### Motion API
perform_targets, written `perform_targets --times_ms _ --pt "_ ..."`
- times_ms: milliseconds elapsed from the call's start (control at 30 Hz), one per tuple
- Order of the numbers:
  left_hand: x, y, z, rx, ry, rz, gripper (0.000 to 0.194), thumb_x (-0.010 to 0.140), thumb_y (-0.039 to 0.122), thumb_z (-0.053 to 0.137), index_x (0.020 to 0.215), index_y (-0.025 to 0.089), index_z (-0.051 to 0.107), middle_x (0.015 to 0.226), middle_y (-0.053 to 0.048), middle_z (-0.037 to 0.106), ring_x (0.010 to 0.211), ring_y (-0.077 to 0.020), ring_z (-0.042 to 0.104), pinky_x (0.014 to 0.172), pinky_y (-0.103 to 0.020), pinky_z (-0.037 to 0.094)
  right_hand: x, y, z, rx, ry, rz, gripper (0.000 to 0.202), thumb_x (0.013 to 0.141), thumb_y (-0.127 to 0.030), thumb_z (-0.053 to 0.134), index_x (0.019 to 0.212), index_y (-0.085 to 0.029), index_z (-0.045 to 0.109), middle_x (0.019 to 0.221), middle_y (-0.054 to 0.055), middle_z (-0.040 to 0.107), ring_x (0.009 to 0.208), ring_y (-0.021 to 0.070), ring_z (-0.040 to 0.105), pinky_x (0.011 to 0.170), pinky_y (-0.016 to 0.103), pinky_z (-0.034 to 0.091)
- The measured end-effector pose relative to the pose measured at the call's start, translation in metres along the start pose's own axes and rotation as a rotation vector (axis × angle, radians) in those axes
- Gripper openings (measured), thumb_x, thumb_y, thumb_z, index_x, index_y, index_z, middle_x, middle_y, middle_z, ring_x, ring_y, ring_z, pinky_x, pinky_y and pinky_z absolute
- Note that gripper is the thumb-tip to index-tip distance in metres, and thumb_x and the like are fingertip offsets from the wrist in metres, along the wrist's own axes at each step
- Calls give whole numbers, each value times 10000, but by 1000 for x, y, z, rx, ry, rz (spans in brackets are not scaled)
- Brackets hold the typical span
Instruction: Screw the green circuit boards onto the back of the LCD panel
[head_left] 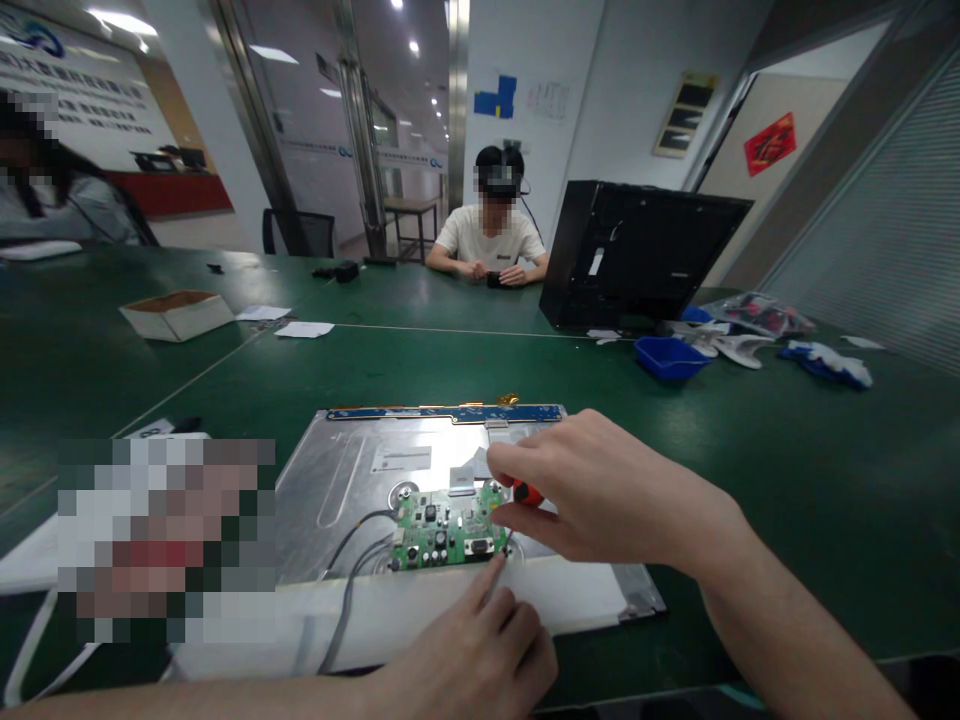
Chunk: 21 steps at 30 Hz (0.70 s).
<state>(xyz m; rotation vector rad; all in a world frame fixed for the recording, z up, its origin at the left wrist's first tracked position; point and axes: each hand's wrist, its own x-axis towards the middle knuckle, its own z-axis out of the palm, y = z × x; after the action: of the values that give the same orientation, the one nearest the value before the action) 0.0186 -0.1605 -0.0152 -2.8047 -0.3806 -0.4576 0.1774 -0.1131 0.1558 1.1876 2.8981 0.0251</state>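
In the head view, my right hand (592, 490) is closed around the red handle of a screwdriver (527, 493). Its thin shaft slants down to the lower right corner of a green circuit board (450, 528). My left hand (487, 640) stretches its index finger to that same corner, close to the screwdriver's tip, with the other fingers curled and its thumb hidden. The board lies on the silver metal back of a flat display panel (330, 470). Grey cables (346, 610) run from the board's left side, and a ribbon cable (462, 480) meets its top edge.
A black monitor (637, 260) stands at the back right beside a blue tray (670, 357) and gloves (829, 363). An open cardboard box (178, 315) is at the left. Across the green table (420, 365) sits a person (491, 230) handling a small black object.
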Motion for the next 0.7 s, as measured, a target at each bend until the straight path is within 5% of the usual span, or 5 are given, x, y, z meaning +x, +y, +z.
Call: perform_targets --times_ms 300,700 --pt "0 1 2 -1 7 7 447 871 562 545 1024 144 583 800 -30 616 722 -209 540 953 -497 371 -7 -1 -3 92 -13 -92 19 816 -202 514 833 -205 507 805 -11 642 621 131 497 505 282 221" --pt "0 1 2 -7 -12 9 455 863 560 558 1037 142 590 813 -43 631 744 -216 556 955 -505 377 -4 0 -1 37 -7 -34 102 855 -307 552 835 -211 526 780 0 654 656 150 543 521 288 211"
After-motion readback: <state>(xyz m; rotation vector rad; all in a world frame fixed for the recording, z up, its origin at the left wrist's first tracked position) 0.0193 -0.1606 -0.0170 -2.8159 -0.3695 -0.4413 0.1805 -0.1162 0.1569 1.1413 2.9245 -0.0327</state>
